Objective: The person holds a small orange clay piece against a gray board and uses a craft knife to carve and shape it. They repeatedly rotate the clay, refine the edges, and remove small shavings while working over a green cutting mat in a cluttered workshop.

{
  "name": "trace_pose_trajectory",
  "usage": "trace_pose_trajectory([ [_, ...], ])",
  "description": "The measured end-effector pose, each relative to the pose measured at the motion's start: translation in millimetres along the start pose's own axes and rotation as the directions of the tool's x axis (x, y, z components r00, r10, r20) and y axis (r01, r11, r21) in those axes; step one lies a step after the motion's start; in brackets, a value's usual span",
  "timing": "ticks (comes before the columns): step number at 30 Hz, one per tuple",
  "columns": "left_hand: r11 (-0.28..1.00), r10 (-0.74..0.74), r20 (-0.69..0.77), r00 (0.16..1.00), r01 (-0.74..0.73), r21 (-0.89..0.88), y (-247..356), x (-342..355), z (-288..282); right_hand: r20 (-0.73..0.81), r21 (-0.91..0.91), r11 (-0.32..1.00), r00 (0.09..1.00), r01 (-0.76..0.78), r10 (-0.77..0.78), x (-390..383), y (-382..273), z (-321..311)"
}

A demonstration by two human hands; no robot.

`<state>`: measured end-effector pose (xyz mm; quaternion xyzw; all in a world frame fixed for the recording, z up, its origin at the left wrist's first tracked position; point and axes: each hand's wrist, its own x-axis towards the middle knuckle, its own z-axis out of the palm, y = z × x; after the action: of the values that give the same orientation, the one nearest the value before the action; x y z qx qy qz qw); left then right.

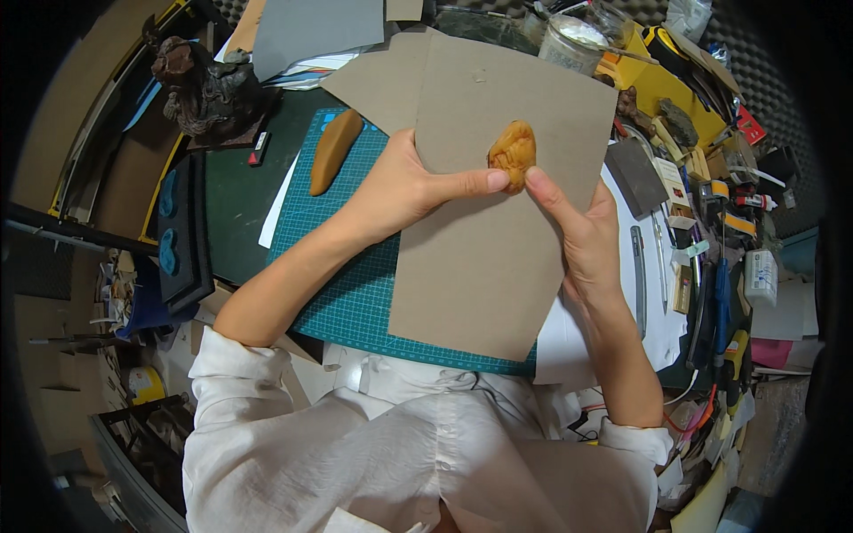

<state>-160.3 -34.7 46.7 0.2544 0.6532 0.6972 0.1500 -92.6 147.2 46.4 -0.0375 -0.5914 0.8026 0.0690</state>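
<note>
A tan-brown cardboard sheet [471, 293] is held over the cutting mat, with my hands at its left and right edges. On it lies a small amber-orange lump of clay or wax [513, 149], its surface modelled with folds. My left hand [404, 186] is closed on the sheet, its thumb reaching across to touch the lump's lower left. From the right edge my right hand [588, 244] grips the sheet, its thumb tip at the lump's lower right. The fingers of both hands are mostly hidden beneath the board. A smooth, ochre, elongated piece [336, 151] rests left of my left hand.
The green cutting mat [346, 284] lies under the cardboard. A dark sculpture [209, 93] stands at the far left. On the right are a grey block [635, 178], a grey knife-like tool [639, 266] and crowded tools. A clear jar [573, 46] stands at the back.
</note>
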Motion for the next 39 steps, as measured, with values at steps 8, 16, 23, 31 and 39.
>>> trace_pose_trajectory([
  [8, 0.996, -0.069, -0.002, 0.998, 0.069, -0.053, 0.6, 0.4, 0.6, 0.017, -0.033, 0.999, 0.999, -0.035, 0.035, 1.3, 1.3, -4.0],
  [16, 0.994, -0.071, 0.007, 0.997, 0.071, -0.089, 4.6, 0.0, 1.8, -0.003, -0.01, 1.0, 1.0, 0.012, -0.012, 1.4, 1.4, -1.3],
  [23, 0.994, -0.028, -0.007, 1.0, 0.027, -0.101, 6.1, -1.5, 3.1, 0.003, -0.002, 1.0, 1.0, 0.005, -0.005, -0.9, -0.7, -0.1],
  [31, 0.998, 0.058, 0.016, 0.998, -0.057, -0.026, 11.6, -8.0, 3.0, 0.029, -0.032, 0.999, 0.999, 0.037, -0.036, -5.2, 1.4, -5.9],
  [39, 0.988, 0.153, 0.012, 0.988, -0.153, 0.001, 11.6, -15.2, 1.4, 0.022, -0.019, 0.99, 0.99, 0.139, -0.138, -10.4, 1.4, -2.9],
])
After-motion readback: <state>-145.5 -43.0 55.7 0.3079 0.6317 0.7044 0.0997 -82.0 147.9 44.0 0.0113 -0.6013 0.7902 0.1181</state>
